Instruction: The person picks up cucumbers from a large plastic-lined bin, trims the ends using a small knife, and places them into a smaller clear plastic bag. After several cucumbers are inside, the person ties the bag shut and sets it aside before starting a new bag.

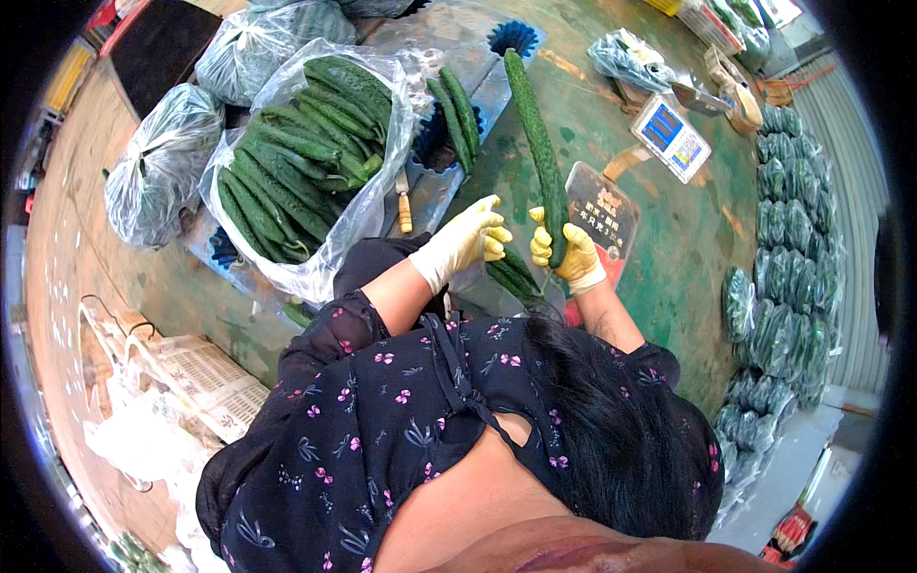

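Note:
My right hand (573, 256), in a pale yellow glove, is closed around the lower end of a long green cucumber (535, 134), which points up and away. To its left, my left hand (463, 244) is in a matching glove, its fingers loosely curved and apart, with nothing visible in them. Several cucumbers (514, 272) lie below and between the hands, partly hidden. A clear plastic bag (398, 81) full of cucumbers stands open to the left. Next to it is a knife with a wooden handle (405, 205). Two cucumbers (458, 119) rest across a blue crate (497, 81).
A scale platform (600, 212) stands just right of my right hand, with its display (671, 137) beyond. Tied bags (162, 162) sit at the far left. Rows of bagged cucumbers (788, 258) line the right side. A white woven sack (205, 377) lies at lower left.

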`<state>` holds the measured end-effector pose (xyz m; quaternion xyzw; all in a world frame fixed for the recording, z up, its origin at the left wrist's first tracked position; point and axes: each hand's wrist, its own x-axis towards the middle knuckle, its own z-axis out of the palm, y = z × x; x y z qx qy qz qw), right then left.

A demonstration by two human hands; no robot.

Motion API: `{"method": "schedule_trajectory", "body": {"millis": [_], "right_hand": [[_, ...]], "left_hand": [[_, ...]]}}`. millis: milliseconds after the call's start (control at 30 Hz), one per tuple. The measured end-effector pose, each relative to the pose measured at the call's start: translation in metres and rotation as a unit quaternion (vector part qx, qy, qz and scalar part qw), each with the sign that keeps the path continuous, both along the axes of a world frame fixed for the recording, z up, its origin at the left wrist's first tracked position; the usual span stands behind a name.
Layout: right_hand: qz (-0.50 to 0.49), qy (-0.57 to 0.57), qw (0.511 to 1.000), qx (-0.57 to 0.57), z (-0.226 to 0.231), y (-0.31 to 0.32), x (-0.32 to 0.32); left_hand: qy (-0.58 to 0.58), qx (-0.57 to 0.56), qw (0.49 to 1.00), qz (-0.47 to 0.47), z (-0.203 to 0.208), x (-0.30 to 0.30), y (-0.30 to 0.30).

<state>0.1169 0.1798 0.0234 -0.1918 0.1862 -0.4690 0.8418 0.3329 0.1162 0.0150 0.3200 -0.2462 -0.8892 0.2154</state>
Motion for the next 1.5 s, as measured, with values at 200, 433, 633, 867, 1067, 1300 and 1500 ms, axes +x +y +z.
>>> {"method": "schedule_trajectory", "body": {"millis": [200,433,633,867,1067,1300,1500], "right_hand": [[0.014,-0.015,1.000,-0.002,-0.005,-0.003,0.006],[0.051,-0.049,0.997,0.013,-0.006,0.010,0.019],[0.104,-0.063,0.992,0.014,0.001,0.014,0.043],[0.161,0.303,0.939,-0.016,0.029,-0.092,0.056],[0.069,0.368,0.927,0.021,-0.050,-0.159,0.108],[0.032,0.433,0.896,0.098,-0.128,-0.134,0.183],[0.061,0.487,0.871,-0.026,-0.144,-0.137,0.149]], "left_hand": [[0.005,-0.001,1.000,0.010,0.000,0.004,0.001],[-0.387,-0.456,0.800,-0.044,0.009,0.020,-0.004],[-0.130,-0.171,0.957,0.195,0.032,0.017,-0.028],[0.064,-0.039,0.952,0.298,0.040,0.024,-0.053],[0.071,0.000,0.929,0.364,0.022,0.023,-0.063],[-0.036,0.002,0.945,0.326,0.023,0.035,-0.055],[-0.027,0.010,0.946,0.322,0.017,0.032,-0.059]]}}
